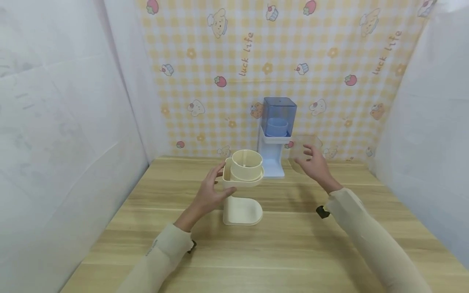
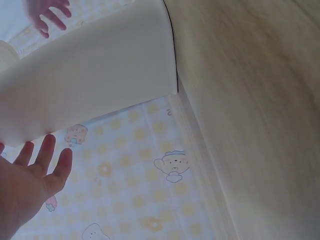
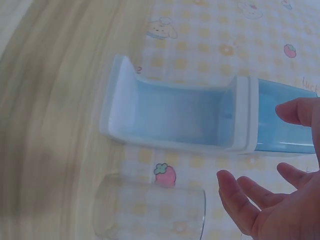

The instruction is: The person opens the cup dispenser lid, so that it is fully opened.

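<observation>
A cream stand-shaped machine [image 1: 242,183] with a round cup in its top tray stands mid-table. My left hand [image 1: 211,191] is just left of its top tray with fingers straight. In the left wrist view the left hand's fingers [image 2: 47,160] sit slightly apart from the cream body [image 2: 95,75]. A similar blue and white machine [image 1: 276,134] stands at the back. To its right is a clear plastic cup [image 1: 305,149]. My right hand [image 1: 314,163] hovers beside it with fingers spread. In the right wrist view the right hand [image 3: 270,205] holds nothing and the clear cup [image 3: 150,210] lies apart from it.
The wooden table [image 1: 293,252] is fenced by white sheets on both sides and a yellow checked cartoon backdrop [image 1: 329,81] behind. The blue machine stands against that backdrop.
</observation>
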A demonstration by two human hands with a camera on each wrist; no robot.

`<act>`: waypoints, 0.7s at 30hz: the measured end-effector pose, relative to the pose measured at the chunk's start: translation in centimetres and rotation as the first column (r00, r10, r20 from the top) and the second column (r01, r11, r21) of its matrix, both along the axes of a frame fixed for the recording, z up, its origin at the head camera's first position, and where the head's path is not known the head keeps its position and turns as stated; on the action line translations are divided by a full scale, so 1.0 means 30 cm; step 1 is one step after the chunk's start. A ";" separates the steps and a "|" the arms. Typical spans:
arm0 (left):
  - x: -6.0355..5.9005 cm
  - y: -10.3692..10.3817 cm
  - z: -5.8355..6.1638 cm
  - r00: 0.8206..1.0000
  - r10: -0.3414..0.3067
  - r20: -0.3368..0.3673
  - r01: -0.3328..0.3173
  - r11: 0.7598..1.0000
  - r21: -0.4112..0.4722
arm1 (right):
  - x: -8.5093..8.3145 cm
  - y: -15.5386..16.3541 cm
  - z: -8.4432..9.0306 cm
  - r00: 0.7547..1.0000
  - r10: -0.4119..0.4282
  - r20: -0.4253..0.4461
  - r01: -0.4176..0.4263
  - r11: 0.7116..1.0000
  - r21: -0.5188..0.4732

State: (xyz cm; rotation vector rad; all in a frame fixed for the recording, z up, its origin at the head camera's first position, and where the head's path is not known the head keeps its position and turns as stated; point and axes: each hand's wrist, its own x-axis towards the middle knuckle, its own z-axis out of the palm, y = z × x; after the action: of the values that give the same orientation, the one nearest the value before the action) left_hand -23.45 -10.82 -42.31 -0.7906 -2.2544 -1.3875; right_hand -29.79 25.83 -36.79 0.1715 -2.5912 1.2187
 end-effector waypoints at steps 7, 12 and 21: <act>-0.007 -0.009 -0.001 0.999 -0.006 -0.034 0.006 1.000 -0.003 | -0.017 -0.037 0.036 1.000 0.006 -0.011 -0.006 0.999 -0.048; -0.012 -0.009 -0.004 0.998 -0.005 -0.066 0.006 1.000 0.023 | -0.034 -0.060 0.057 0.999 -0.016 -0.047 0.013 0.998 -0.062; -0.015 -0.009 -0.015 0.993 0.021 -0.119 -0.008 0.994 0.108 | -0.072 -0.094 0.102 0.994 -0.066 -0.082 0.056 0.991 -0.118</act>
State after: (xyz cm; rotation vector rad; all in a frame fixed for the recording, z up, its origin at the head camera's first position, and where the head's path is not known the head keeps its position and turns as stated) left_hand -23.91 -11.09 -42.75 -0.7976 -2.0722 -1.4031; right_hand -31.95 23.02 -33.74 0.1178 -2.4270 1.3054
